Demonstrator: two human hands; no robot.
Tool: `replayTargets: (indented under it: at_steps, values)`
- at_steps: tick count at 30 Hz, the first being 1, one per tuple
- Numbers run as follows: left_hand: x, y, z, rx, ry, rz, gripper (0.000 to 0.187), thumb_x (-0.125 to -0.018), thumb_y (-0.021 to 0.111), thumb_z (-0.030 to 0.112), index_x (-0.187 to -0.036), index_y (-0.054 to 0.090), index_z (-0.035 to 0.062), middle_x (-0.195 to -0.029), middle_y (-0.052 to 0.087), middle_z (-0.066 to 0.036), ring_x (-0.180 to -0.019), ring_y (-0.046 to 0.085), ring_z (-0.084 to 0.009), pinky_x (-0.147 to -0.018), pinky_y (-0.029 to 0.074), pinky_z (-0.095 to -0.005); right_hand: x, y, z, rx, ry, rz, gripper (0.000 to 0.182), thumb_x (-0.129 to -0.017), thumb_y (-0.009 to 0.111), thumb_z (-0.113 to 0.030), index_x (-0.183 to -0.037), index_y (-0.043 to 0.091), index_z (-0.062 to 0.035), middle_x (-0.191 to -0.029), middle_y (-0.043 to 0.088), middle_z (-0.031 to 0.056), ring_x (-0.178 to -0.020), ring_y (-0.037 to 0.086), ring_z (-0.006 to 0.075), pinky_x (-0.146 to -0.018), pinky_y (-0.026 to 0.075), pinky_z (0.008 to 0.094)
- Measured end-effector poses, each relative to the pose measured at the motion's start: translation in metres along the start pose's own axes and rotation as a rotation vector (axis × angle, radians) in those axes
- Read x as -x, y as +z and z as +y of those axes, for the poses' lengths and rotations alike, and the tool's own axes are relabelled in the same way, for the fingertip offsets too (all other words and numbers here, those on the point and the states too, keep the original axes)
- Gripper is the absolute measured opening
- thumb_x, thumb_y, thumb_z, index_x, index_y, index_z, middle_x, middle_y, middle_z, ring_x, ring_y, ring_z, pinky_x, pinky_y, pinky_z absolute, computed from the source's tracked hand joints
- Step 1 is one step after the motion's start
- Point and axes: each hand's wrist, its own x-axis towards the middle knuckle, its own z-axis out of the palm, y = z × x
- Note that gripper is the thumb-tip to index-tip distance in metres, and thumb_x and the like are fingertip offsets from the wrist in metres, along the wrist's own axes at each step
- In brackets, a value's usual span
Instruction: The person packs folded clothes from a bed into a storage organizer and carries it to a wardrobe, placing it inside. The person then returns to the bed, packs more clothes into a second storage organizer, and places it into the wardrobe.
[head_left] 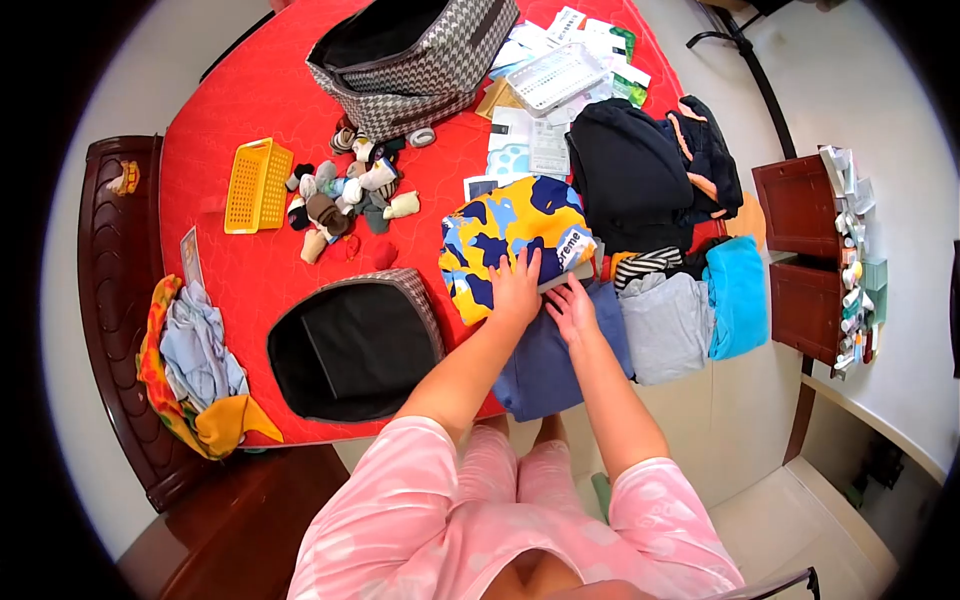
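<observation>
A yellow garment with blue and navy camouflage-like patches [505, 220] lies folded on the bed, with a white printed label at its right side. My left hand [515, 285] rests flat on its lower part, fingers spread. Close beside it, my right hand [573, 312] has its fingers stretched out at the garment's lower right edge, over a folded slate-blue garment [560, 360]. Neither hand is closed around the cloth. To the right lie a folded grey garment [668, 325] and a bright blue one [737, 300].
Black clothes [625, 165] are piled behind on the red bed cover [225, 110]. An open black-lined box [355, 345] stands left, near socks [345, 195] and a yellow basket [258, 188]. Farther back are a houndstooth bag [430, 75] and a clear plastic box [555, 78].
</observation>
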Motion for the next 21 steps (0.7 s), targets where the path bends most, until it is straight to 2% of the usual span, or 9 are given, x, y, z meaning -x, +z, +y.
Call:
replayTargets:
  at_steps: [3,6,9,10,12,14,15,17,21]
  values:
    - [-0.024,-0.012,-0.025,0.208,0.067,0.015,0.07,-0.073,0.066,0.026,-0.136,0.038,0.0104,-0.129,0.052,-0.013,-0.104,0.058,-0.0371,-0.084,0.05,-0.0427,0.008,0.021,-0.004,0.037,-0.094,0.026,0.053,-0.089,0.056,-0.045,-0.132,0.04,-0.0196,-0.129,0.046,0.0055,-0.115,0.043,0.0239,-0.097,0.03,0.0482]
    - [-0.037,-0.051,-0.04,0.319,0.044,-0.15,0.068,-0.074,0.064,0.026,-0.135,0.039,0.01,-0.125,0.055,-0.013,-0.1,0.061,-0.0334,-0.082,0.051,-0.0409,0.01,0.052,-0.011,-0.03,-0.1,0.03,0.066,-0.085,0.058,-0.052,-0.135,0.038,-0.0151,-0.13,0.045,0.0053,-0.12,0.04,0.0249,-0.096,0.035,0.047]
    - [-0.033,-0.043,-0.046,0.311,0.096,-0.068,0.067,-0.073,0.063,0.026,-0.134,0.04,0.0093,-0.124,0.055,-0.014,-0.098,0.061,-0.0311,-0.08,0.051,-0.0401,-0.018,0.063,-0.007,-0.21,0.007,-0.166,0.06,-0.084,0.064,-0.045,-0.131,0.044,-0.0142,-0.128,0.05,0.0049,-0.116,0.047,0.0231,-0.094,0.04,0.0438]
    - [-0.029,-0.038,-0.049,0.302,0.115,-0.045,0.067,-0.073,0.064,0.026,-0.134,0.04,0.009,-0.126,0.054,-0.014,-0.098,0.061,-0.0313,-0.08,0.051,-0.0396,-0.028,0.068,-0.001,-0.19,-0.088,-0.121,0.056,-0.084,0.065,-0.042,-0.128,0.046,-0.0133,-0.124,0.053,0.005,-0.113,0.049,0.0223,-0.094,0.041,0.0422]
    - [-0.023,-0.04,-0.054,0.323,0.138,-0.106,0.062,-0.078,0.061,0.034,-0.134,0.043,0.0158,-0.13,0.051,-0.009,-0.11,0.054,-0.0287,-0.091,0.042,-0.0484,-0.045,0.071,0.014,-0.143,-0.28,-0.022,0.049,-0.084,0.066,-0.037,-0.124,0.051,-0.0114,-0.117,0.058,0.0051,-0.107,0.055,0.0207,-0.092,0.044,0.039]
    - [-0.019,-0.063,-0.058,0.234,0.189,-0.23,0.058,-0.08,0.059,0.039,-0.133,0.045,0.0204,-0.132,0.05,-0.006,-0.117,0.049,-0.0271,-0.099,0.033,-0.0543,-0.053,0.057,0.017,-0.184,-0.206,-0.003,0.036,-0.083,0.067,-0.025,-0.114,0.056,-0.0093,-0.108,0.063,0.006,-0.099,0.059,0.0213,-0.089,0.047,0.0366]
    - [-0.028,-0.045,-0.068,0.357,0.191,-0.314,0.051,-0.086,0.054,0.043,-0.133,0.046,0.0265,-0.131,0.051,-0.004,-0.121,0.045,-0.0277,-0.103,0.019,-0.0606,-0.047,0.054,0.015,-0.208,-0.186,-0.004,0.037,-0.082,0.067,-0.019,-0.115,0.055,-0.008,-0.107,0.062,0.006,-0.098,0.06,0.0206,-0.087,0.048,0.0358]
    - [-0.039,-0.029,-0.081,0.388,0.221,-0.205,0.05,-0.087,0.053,0.041,-0.134,0.046,0.0262,-0.129,0.052,-0.004,-0.119,0.046,-0.0288,-0.104,0.017,-0.0606,-0.042,0.057,0.015,-0.192,-0.196,0.047,0.036,-0.08,0.065,-0.012,-0.114,0.054,-0.0053,-0.105,0.061,0.0061,-0.095,0.06,0.0196,-0.083,0.049,0.0333]
    - [-0.029,-0.04,-0.081,0.423,0.176,-0.037,0.045,-0.087,0.057,0.037,-0.13,0.051,0.03,-0.131,0.046,-0.006,-0.125,0.036,-0.0322,-0.104,0.014,-0.0635,-0.04,0.074,0.014,-0.088,-0.333,0.062,0.031,-0.081,0.061,-0.017,-0.109,0.056,-0.0037,-0.101,0.062,0.0069,-0.092,0.061,0.0201,-0.084,0.049,0.0329]
